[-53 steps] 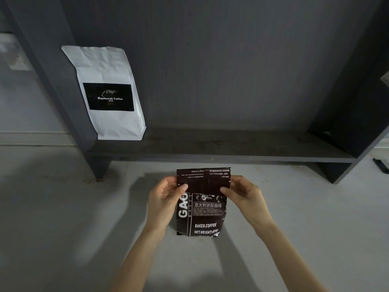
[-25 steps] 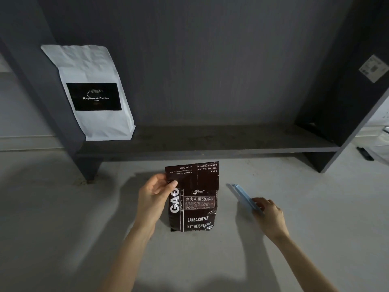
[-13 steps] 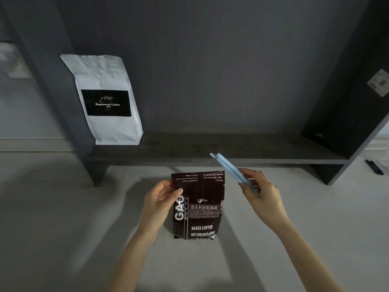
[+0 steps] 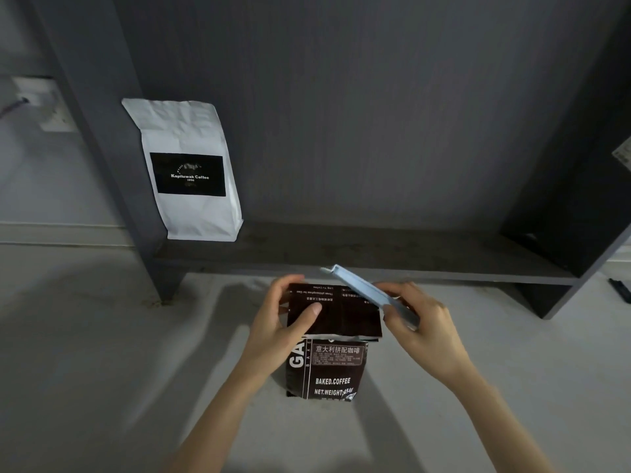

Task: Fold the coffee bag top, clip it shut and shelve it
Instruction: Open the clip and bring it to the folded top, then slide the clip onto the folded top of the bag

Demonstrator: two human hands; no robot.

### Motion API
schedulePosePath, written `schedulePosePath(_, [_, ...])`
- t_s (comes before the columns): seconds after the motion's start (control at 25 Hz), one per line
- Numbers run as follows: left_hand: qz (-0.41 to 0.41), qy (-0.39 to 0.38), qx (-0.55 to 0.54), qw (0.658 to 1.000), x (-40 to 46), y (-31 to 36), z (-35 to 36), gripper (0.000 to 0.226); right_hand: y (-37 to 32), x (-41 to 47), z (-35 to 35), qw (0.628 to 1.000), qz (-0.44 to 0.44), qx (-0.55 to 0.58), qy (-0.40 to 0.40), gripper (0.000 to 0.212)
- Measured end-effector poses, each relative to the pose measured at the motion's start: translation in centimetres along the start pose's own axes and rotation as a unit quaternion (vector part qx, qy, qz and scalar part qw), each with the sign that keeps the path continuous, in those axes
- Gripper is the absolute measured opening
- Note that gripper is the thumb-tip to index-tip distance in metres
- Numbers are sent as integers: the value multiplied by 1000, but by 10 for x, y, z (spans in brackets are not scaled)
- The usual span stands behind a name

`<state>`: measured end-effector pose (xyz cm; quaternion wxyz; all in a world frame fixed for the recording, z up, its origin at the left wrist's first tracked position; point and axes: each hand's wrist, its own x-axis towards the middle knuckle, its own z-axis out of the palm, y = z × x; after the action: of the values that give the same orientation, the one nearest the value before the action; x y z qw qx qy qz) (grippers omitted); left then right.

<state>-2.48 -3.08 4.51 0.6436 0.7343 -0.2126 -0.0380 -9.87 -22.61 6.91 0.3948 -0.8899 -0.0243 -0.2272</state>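
Head view, looking down at the floor in front of a low shelf: I watch my two hands work on a dark brown coffee bag (image 4: pixel 329 367) that stands upright at about 6 o'clock in the frame. Its top flap (image 4: pixel 336 310) is already folded down over the front, upside-down print showing. My left hand (image 4: pixel 278 331) is closed on the flap's left edge, thumb pressed flat across the fold to pin it. My right hand (image 4: pixel 425 331) grips a long pale blue clip (image 4: pixel 367 290) by its near end; the clip's far end points toward 10 o'clock and crosses the flap's upper right corner. Whether it has begun to bite the fold, I cannot tell.

By my reckoning the fold is done, the clipping is just under way, and the shelving is untouched. What is left: seat the clip along the fold, close it, and lift the bag up to the shelf (image 4: pixel 392 259) at 12 o'clock.

On that dark shelf a white coffee bag (image 4: pixel 189 172) with a black label stands at 10 o'clock, against the left upright; the board to its right looks free. Both bags are closed over, so their contents are hidden.
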Motion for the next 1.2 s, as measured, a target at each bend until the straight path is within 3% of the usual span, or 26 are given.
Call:
schedulePosePath(0.24, [81,-1,86,993,11,21,7,24,2,1,0,999,-9,-32,-11,27])
schedulePosePath(0.44, [52,45,57,996,11,20,13,14,0,-1,-2,998,-13,-53,-9,32])
schedulePosePath(0.56, [37,47,62,996,13,22,12,14,-1,-3,-2,991,-49,-124,4,39])
schedulePosePath(0.88, [-19,30,19,999,13,26,15,17,2,-4,0,978,-104,-181,30,27])
schedulePosePath(1.08, [-39,48,-15,998,16,28,12,18,-4,-7,3,985,-127,-109,31,22])
schedulePosePath(1.2, [-20,45,32,998,16,25,15,17,1,-10,0,996,-73,-39,30,23])
